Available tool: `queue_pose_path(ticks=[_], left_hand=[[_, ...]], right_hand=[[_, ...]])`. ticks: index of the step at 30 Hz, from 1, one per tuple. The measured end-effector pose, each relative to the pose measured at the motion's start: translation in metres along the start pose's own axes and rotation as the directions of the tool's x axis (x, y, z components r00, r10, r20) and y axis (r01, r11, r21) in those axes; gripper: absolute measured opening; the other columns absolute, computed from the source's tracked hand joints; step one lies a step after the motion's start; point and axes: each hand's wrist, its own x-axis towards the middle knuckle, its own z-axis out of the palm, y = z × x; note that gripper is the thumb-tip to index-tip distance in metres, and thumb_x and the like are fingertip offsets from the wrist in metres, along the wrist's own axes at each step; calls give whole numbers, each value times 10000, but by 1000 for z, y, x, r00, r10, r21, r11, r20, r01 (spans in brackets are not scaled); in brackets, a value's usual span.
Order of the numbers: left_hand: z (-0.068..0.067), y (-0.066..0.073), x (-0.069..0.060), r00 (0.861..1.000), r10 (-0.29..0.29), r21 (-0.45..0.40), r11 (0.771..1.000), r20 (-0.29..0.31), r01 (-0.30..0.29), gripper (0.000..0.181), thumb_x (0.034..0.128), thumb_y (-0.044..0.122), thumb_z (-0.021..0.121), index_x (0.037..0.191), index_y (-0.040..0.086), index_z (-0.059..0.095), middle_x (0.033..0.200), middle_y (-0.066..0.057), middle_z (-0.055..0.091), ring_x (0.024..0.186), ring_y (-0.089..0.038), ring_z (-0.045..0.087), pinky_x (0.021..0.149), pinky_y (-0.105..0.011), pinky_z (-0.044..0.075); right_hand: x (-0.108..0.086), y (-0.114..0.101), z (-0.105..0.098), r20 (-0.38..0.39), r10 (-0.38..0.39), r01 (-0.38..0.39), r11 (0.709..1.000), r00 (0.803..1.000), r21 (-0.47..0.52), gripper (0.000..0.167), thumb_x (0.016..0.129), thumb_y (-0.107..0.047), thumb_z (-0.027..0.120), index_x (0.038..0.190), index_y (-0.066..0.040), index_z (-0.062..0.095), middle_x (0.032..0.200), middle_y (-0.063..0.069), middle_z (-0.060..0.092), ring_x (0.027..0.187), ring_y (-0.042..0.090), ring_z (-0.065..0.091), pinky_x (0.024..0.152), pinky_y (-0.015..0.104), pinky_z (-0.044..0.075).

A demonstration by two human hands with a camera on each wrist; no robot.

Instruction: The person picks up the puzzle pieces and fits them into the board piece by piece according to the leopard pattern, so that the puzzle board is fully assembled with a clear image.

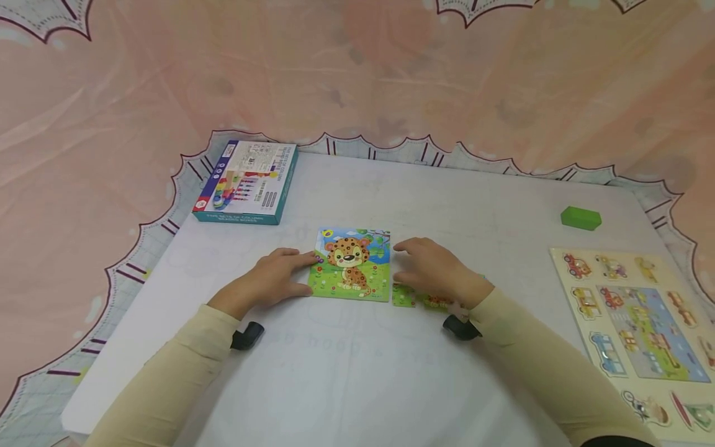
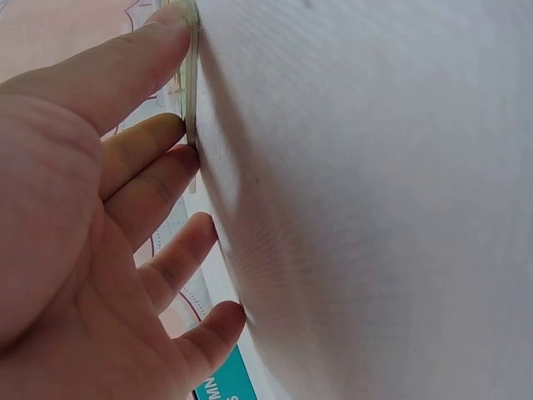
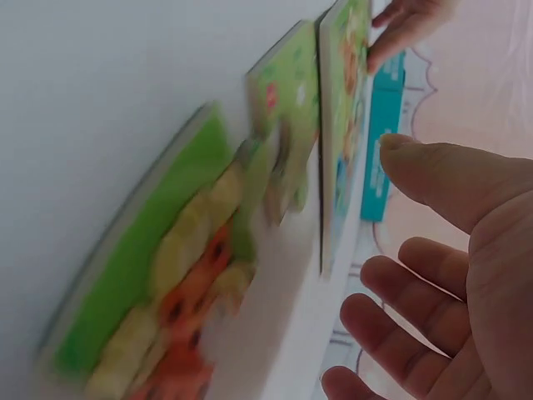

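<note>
A square picture board (image 1: 350,270) with a cartoon leopard on green grass lies flat in the middle of the table. My left hand (image 1: 270,278) touches its left edge with thumb and fingers spread, and the left wrist view shows the fingertips (image 2: 171,171) against that thin edge. My right hand (image 1: 432,267) hovers at the right side of the board, fingers apart and holding nothing. Beneath it lie a green jigsaw piece (image 1: 403,295) beside the board and a second jigsaw piece (image 3: 187,283) with orange spotted print; the forearm partly hides them in the head view.
A boxed toy set (image 1: 246,181) sits at the back left of the white table (image 1: 346,385). On the right are a green block (image 1: 581,218) and a wooden vehicle puzzle board (image 1: 603,320). A patterned peach cloth (image 1: 357,74) rises behind the table.
</note>
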Motion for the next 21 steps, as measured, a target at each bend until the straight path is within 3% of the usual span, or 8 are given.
queue_pose_path(ticks=[13, 21], left_hand=[[1, 0, 0, 1000, -2, 3, 1000, -2, 2, 677, 902, 327, 758, 1504, 177, 488, 1514, -203, 426, 1429, -435, 277, 1090, -676, 267], [0, 1, 0, 1000, -2, 2, 1000, 2, 2, 675, 903, 326, 757, 1505, 181, 487, 1517, -201, 423, 1432, -434, 272, 1089, -676, 270]], right_hand=[[-27, 33, 0, -30, 104, -103, 994, 994, 37, 575, 907, -277, 741, 1374, 8, 564, 1361, 174, 581, 1232, 338, 538, 1057, 499, 423], [-42, 51, -2, -55, 114, -112, 993, 992, 44, 527, 913, -231, 715, 1346, 33, 573, 1330, 206, 593, 1200, 366, 556, 1034, 532, 430]])
